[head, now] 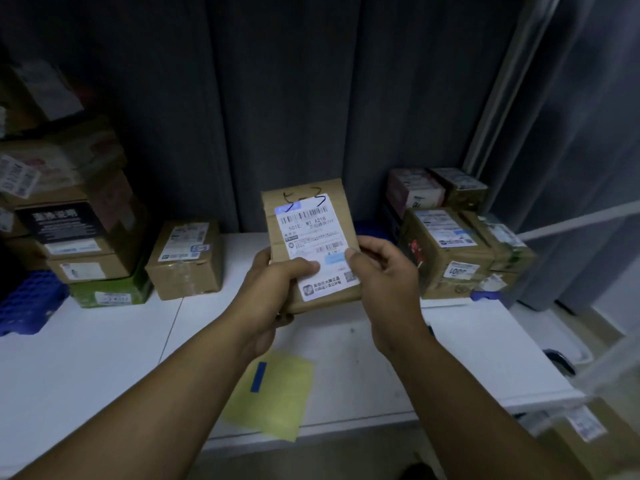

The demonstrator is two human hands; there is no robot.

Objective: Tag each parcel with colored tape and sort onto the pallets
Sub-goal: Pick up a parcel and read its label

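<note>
Head view, centre: I see the left hand and right hand, fingers curled, gripping a labelled brown cardboard parcel.

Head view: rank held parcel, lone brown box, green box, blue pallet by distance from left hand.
1. held parcel: gripped by the left hand.
2. lone brown box: on table, left.
3. green box: farther left, under stack.
4. blue pallet: far left.

Two hands, the left hand and right hand, hold one parcel. One yellow sheet bears one blue tape strip. One lone box stands left of centre. The left stack shows at least six boxes, the right cluster at least four. One blue pallet sits far left.
</note>
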